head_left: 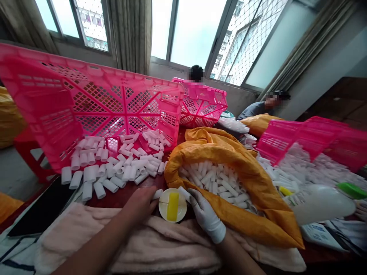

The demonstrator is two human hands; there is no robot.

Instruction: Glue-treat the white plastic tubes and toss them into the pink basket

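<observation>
My bare left hand (143, 202) is closed around a short white plastic tube (157, 194) whose end shows past the fingers. In my right hand (207, 214), which wears a white glove, another white tube (184, 193) is pinched between thumb and fingers. Between the two hands sits a small round white dish (164, 216) with a yellow block (172, 206), perhaps a sponge, in it. Beyond my right hand, an orange woven sack (271, 217) lies open, full of white tubes (218, 181). Loose tubes (126, 168) are heaped on the dark red table ahead of my left hand.
A pink plastic crate (124, 112) lies on its side behind the heap. A pinkish towel (126, 244) covers the near edge. At right are a bottle with a green cap (321, 204), a white device (321, 236) and more pink crates (282, 139). Two people sit farther back.
</observation>
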